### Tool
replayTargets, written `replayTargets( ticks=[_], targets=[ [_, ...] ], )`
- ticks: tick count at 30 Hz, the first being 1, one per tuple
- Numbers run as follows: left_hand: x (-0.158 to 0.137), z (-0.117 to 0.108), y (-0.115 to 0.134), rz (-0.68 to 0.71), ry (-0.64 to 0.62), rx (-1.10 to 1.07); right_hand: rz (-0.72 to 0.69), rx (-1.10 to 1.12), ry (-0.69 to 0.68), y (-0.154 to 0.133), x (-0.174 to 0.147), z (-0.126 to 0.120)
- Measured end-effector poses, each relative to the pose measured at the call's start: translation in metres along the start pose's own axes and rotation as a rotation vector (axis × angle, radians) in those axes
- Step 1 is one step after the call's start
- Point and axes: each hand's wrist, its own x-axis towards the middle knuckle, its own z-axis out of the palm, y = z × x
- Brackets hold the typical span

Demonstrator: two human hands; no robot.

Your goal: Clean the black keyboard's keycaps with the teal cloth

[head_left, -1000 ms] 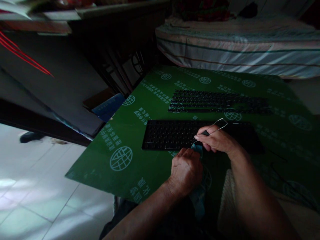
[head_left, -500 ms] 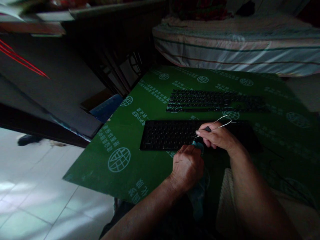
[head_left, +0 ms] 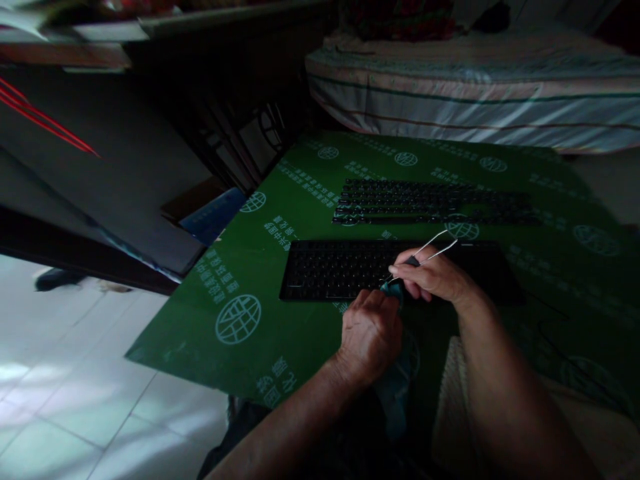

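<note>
A black keyboard base point(head_left: 330, 267) lies on a green table, its keycaps apparently off across the part I can see. Over its front edge, my right hand point(head_left: 433, 273) is closed on a wire keycap puller point(head_left: 414, 261) with a dark middle; two wire prongs stick out past the hand, and the other end is close to the cloth. My left hand point(head_left: 373, 330) is a fist around a teal cloth point(head_left: 395, 390), which hangs down towards my lap. A bit of cloth pokes out above the fist by the puller's tip. Whether a keycap is in the cloth is hidden.
Loose black keycaps point(head_left: 395, 197) lie in keyboard-like rows behind the base. A thin cable point(head_left: 545, 323) trails right across the green table point(head_left: 300, 340). Beyond the table stands a bed point(head_left: 450, 100); at left are a dark cabinet, a blue box point(head_left: 213, 217) and tiled floor.
Both hands have shifted slightly left, the puller and cloth moving with them. The keyboard base and the keycap rows have stayed put.
</note>
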Motion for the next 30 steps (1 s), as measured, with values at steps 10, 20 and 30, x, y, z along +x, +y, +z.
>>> replayTargets(
  ticks=[10, 20, 30],
  targets=[
    [-0.002, 0.004, 0.003, 0.011, 0.006, -0.067, 0.035, -0.006, -0.015, -0.001, -0.006, -0.007],
    [-0.002, 0.005, -0.006, -0.012, 0.067, -0.062, 0.054, -0.05, 0.034, 0.003, -0.003, 0.002],
    [-0.005, 0.006, -0.007, -0.047, 0.064, -0.024, -0.028, -0.062, 0.142, 0.011, -0.013, 0.012]
  ],
)
